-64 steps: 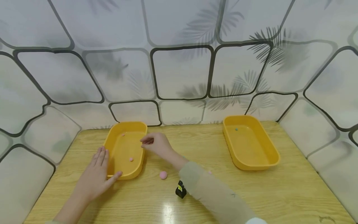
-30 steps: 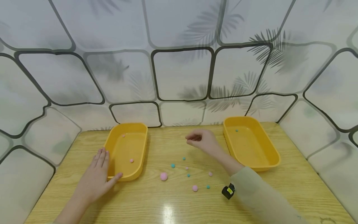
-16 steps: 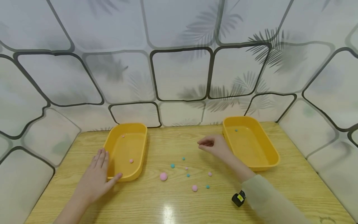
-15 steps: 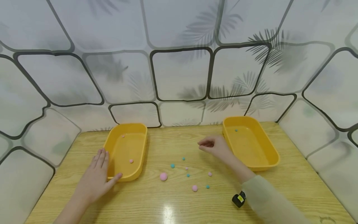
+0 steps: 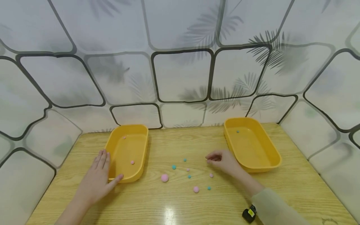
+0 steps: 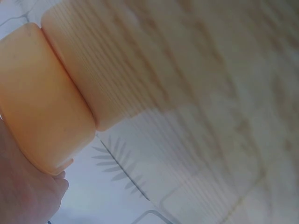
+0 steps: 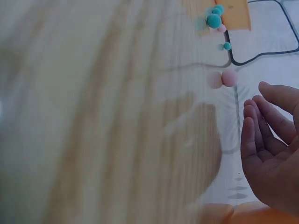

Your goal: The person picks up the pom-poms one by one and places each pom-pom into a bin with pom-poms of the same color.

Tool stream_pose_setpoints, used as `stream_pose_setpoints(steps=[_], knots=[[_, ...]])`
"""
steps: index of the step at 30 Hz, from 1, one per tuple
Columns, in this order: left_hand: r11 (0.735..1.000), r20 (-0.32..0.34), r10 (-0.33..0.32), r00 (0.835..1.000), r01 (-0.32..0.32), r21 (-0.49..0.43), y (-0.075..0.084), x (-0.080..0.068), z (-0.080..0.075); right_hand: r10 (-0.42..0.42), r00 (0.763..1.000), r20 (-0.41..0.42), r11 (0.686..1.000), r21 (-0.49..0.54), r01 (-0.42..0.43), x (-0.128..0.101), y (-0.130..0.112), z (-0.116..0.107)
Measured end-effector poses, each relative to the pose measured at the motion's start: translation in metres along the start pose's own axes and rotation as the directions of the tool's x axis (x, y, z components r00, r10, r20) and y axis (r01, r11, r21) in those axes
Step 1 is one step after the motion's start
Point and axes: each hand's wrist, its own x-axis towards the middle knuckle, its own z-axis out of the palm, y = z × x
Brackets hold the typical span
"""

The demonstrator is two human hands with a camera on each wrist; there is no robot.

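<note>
My left hand lies with straight fingers along the left side of a yellow tray, its thumb at the near rim. Two small pink balls, one far and one near, sit in that tray. Over the table, just left of the second yellow tray, hovers my right hand. Its fingers are loosely bent; the right wrist view shows the thumb apart from them and nothing held. Nearest below it is a pink ball. One blue ball lies in the right tray.
Between the trays, on the wooden table, several balls are scattered: a large pink ball, another pink ball, a blue ball and smaller ones. A patterned wall encloses the back and sides. A black camera hangs at my right wrist.
My right hand has moved from the left tray's right rim across to the right, then lowered and come nearer beside the right tray. My left hand has stayed at the left tray.
</note>
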Motion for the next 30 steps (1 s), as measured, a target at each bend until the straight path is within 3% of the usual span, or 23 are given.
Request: stream_pose_setpoints(steps=[9,17,30], knots=[[1.000,0.033,-0.018,0.999,0.017,0.002,0.001,0.001,-0.002,0.031,0.994,0.109,0.999,0.019,-0.033,-0.022,0.010,-0.004],[1.000,0.037,-0.021,0.999,0.021,0.003,0.002,0.001,-0.003,0.010,0.987,0.163,0.999,0.029,-0.015,-0.031,0.007,-0.009],[1.000,0.035,-0.025,0.999,0.025,0.002,0.001,0.001,-0.002,-0.128,0.977,0.171,0.988,-0.061,0.140,-0.031,0.010,-0.007]])
